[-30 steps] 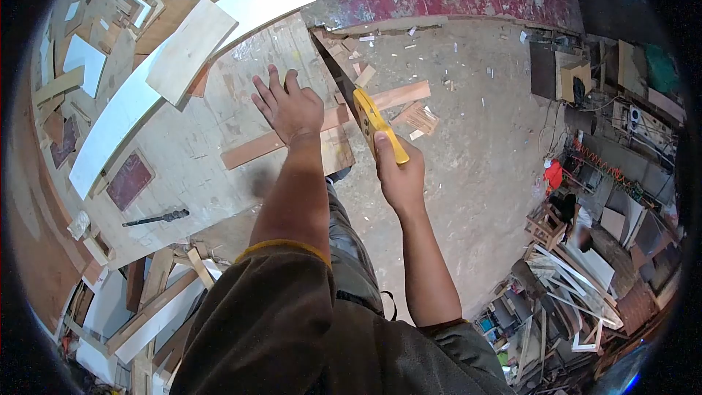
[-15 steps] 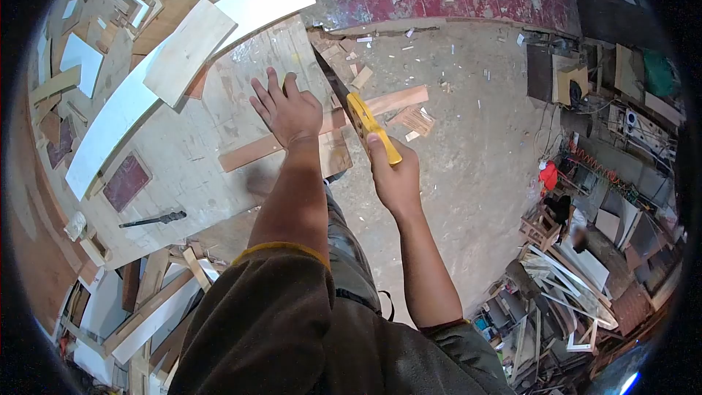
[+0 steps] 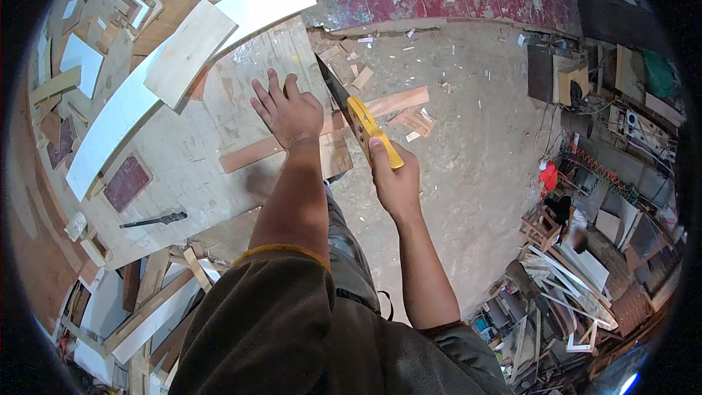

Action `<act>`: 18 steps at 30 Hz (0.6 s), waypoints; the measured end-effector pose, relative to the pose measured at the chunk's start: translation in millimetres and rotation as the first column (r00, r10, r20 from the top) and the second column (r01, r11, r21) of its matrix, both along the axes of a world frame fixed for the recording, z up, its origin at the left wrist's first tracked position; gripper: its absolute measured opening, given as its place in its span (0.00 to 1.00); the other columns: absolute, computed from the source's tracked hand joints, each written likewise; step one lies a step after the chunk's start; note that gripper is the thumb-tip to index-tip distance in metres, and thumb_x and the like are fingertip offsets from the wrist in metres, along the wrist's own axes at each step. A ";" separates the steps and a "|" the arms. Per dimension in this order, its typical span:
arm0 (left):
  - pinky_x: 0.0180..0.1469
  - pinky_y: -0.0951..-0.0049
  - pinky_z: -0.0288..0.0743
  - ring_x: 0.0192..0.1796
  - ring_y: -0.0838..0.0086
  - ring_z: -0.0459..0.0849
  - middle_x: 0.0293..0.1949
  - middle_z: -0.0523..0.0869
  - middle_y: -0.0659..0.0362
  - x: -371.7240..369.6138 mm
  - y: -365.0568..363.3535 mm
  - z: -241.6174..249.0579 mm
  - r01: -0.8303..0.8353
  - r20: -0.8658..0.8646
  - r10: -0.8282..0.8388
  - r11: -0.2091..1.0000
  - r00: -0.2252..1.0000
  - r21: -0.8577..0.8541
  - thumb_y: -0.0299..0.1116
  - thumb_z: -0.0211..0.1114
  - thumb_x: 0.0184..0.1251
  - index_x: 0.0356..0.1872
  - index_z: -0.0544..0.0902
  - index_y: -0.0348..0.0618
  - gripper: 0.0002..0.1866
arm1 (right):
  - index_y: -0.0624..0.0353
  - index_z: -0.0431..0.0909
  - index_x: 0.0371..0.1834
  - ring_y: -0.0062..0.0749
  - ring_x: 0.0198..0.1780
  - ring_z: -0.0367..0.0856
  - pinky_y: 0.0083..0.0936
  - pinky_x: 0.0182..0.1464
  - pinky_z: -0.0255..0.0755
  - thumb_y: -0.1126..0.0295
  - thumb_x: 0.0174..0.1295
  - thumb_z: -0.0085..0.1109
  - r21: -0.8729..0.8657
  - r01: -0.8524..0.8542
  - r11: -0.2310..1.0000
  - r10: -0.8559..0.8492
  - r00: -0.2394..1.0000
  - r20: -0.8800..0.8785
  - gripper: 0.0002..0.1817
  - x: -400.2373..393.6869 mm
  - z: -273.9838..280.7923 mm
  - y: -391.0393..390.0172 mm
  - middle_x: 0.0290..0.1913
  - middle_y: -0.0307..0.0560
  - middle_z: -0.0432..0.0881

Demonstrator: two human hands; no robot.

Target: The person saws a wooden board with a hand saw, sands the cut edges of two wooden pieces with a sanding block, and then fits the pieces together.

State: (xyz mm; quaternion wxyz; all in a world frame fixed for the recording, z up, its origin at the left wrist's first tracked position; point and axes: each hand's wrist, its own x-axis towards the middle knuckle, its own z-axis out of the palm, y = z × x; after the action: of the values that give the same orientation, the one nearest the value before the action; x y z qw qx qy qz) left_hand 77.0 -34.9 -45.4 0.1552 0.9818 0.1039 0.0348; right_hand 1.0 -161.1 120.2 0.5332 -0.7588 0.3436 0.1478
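Note:
My right hand (image 3: 395, 179) is wrapped around the yellow handle of a handsaw (image 3: 371, 129). The dark blade points up and away to the left, along the right edge of the wooden worktop (image 3: 241, 106). A narrow wooden strip (image 3: 398, 102) lies across the worktop and sticks out past that edge, beside the saw. With fingers spread, my left hand (image 3: 298, 115) lies flat at the strip, near the edge; its palm hides part of the wood, and what lies under the fingers cannot be made out.
A curved white board (image 3: 117, 128) and a pale wooden panel (image 3: 191, 51) lie on the worktop's far side. Near its front is a black, thin tool (image 3: 153, 220). Offcuts (image 3: 413, 123) litter the concrete floor. Timber scraps (image 3: 157, 285) are heaped at lower left.
The saw and my right hand have shifted very slightly down, toward my body. My left hand stays in place on the worktop.

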 end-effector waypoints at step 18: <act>0.80 0.41 0.37 0.81 0.46 0.48 0.73 0.65 0.55 -0.6 0.5 -0.8 0.001 -0.028 -0.001 1.000 1.000 0.009 0.33 0.60 0.57 0.58 0.79 0.51 0.23 | 0.69 0.80 0.31 0.17 0.25 0.66 0.25 0.27 0.64 0.59 0.74 0.55 0.036 0.058 0.998 -0.058 0.998 0.003 0.21 -6.6 -1.2 -4.5 0.19 0.38 0.71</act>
State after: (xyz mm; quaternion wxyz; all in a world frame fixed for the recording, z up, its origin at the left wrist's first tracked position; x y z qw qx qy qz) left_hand 76.4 -34.4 -46.1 0.1494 0.9829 0.1052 0.0214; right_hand -5.5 -165.7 119.0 0.5513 -0.7392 0.3617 0.1371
